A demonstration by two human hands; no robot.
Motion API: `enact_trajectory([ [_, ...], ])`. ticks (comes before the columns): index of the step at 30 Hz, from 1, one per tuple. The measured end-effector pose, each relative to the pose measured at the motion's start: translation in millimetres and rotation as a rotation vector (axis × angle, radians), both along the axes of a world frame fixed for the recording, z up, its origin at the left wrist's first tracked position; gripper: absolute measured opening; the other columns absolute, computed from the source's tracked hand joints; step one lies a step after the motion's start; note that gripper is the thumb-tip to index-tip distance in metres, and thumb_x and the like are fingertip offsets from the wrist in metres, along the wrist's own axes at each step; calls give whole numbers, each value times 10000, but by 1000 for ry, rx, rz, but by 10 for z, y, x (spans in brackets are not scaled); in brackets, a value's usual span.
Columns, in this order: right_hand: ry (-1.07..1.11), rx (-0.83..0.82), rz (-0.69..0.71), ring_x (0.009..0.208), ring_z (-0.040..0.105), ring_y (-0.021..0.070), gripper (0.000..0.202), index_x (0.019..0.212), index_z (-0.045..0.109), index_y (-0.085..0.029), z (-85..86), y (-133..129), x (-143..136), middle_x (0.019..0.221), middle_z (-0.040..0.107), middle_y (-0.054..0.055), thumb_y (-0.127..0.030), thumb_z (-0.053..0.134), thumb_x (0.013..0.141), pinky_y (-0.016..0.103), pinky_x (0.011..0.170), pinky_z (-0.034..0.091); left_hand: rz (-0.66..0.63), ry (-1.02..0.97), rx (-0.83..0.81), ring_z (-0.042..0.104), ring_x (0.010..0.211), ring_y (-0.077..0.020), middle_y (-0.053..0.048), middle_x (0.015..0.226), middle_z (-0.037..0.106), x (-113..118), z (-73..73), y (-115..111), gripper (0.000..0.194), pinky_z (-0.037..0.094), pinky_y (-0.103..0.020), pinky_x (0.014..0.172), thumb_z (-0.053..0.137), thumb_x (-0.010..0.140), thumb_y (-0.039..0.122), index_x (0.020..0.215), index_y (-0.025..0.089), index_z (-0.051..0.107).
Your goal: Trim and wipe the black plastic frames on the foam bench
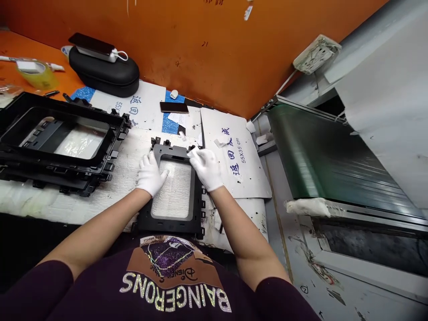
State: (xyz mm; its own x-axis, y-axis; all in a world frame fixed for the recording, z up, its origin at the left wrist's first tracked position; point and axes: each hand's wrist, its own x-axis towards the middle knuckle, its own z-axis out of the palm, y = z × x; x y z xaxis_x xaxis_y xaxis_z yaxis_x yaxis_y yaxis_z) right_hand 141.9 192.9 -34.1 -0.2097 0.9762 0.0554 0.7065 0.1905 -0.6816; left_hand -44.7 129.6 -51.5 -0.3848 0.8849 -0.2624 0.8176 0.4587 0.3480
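A black plastic frame [174, 225] with a rectangular opening lies on the white foam-covered table in front of me. My left hand [149, 174], in a white glove, rests on the frame's left bar with its fingers stretched out and the thumb over the opening. At the frame's top right corner, my right hand [207, 168], also gloved, has its fingers curled together. A small white piece that looks like cloth pokes out at its fingertips, touching or just over the frame; the glove hides most of it.
More black frames [110, 133] are stacked at the left. Behind stand a black case [103, 73] with a power bank and phone on it, and a tape roll [42, 78]. Another phone [174, 107] lies near the orange wall. Cardboard [249, 178] and a green conveyor belt [321, 156] are at right.
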Motion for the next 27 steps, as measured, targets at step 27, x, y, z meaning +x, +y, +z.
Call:
enact_trajectory([
  [27,-799,209,684,953,557,261,352,1044,737,-92,-327,569,-211,1069,676,158,-101,387,1010,422,891,472,-31,10,-134,519,1344,-348,-245,1600,358,21,-205,106,935,537,-455,1007,582,762,105,1624,144,221],
])
